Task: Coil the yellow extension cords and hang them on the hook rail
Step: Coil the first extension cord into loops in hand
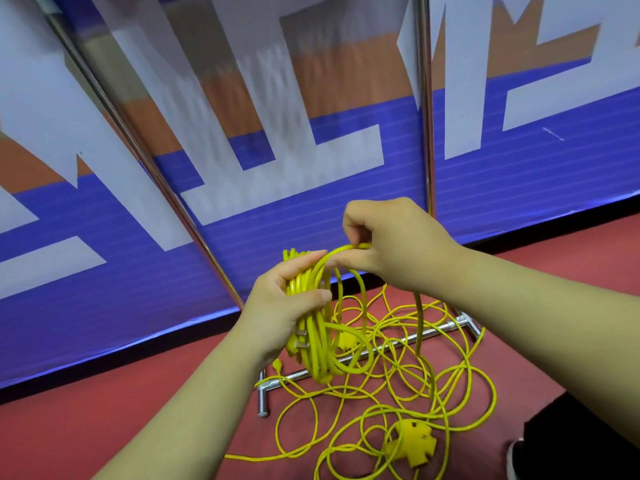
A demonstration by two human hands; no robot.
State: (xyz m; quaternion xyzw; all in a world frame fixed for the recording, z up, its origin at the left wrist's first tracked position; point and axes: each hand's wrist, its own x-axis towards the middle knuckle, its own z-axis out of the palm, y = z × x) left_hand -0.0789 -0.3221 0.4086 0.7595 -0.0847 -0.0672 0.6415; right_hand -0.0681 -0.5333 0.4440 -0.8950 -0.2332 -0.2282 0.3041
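Under left hand, coil partly hidden

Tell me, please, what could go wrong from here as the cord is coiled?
1. The loose cord lies in crossed loops over the stand's base bar; pulling it in may snag or knot it.
2. The socket block sits among those loops and could catch when dragged.
3. The coil in the left hand is thick; strands may slip as the right hand adds a loop.
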